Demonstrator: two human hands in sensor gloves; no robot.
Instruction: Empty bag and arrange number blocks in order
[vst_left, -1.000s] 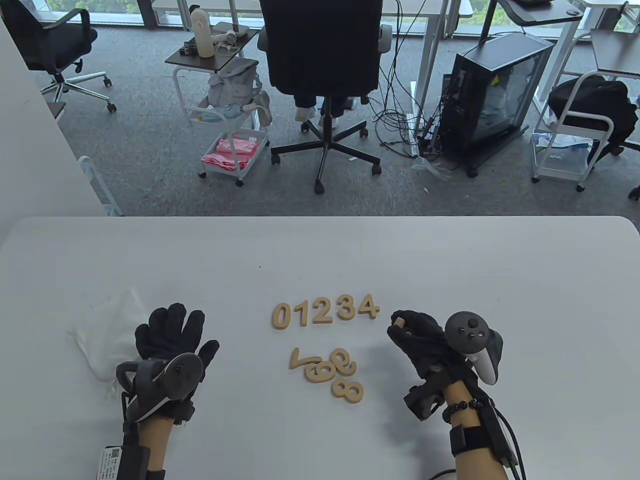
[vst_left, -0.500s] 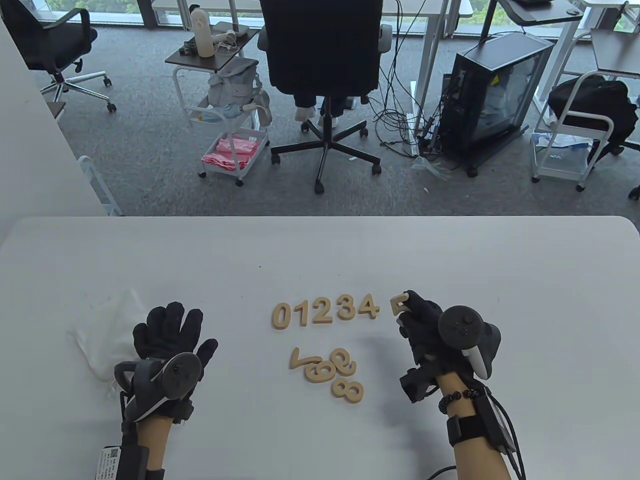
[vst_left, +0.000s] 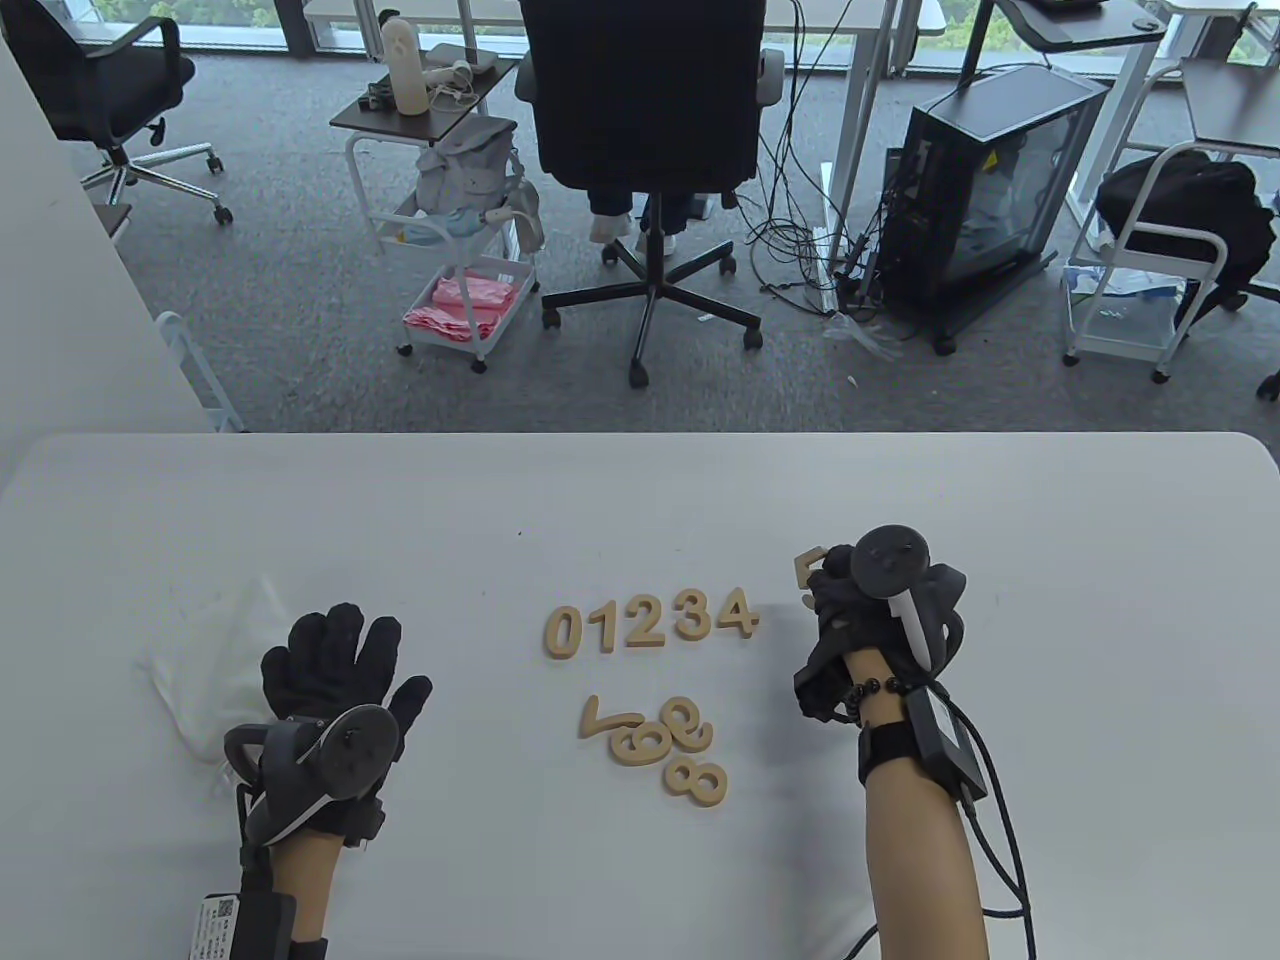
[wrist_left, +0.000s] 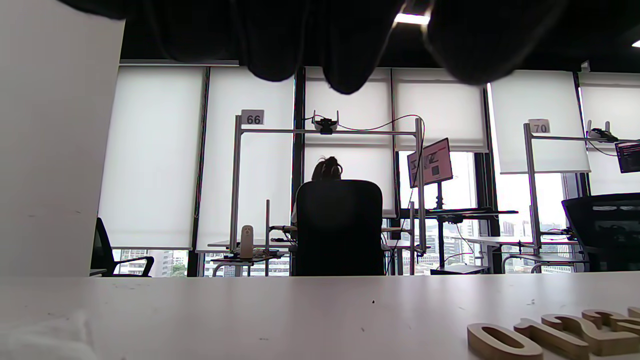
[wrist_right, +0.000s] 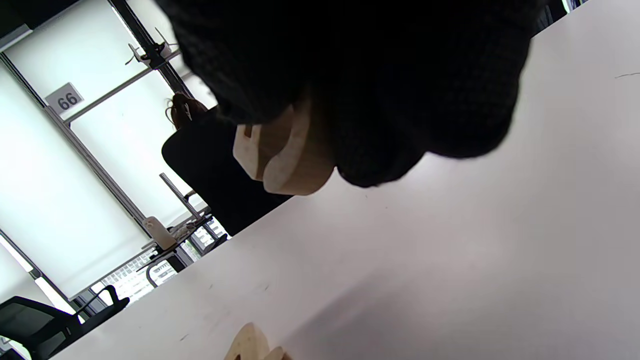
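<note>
Right grip (vst_left: 850, 600) holds the 5 block (vst_left: 806, 567) above the table (vst_left: 640, 500); left grip (vst_left: 330, 665) lies flat, fingers spread, on the white bag (vst_left: 215, 660).

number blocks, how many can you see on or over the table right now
10: 0, 1, 2, 3, 4 in a row; 7, 6, 9, 8 clustered below; 5 in the right hand.

free: table (vst_left: 640, 500) beyond digit row (vst_left: 650, 622) | blocked: loose digits (vst_left: 660, 745), bag (vst_left: 215, 660) at left
</note>
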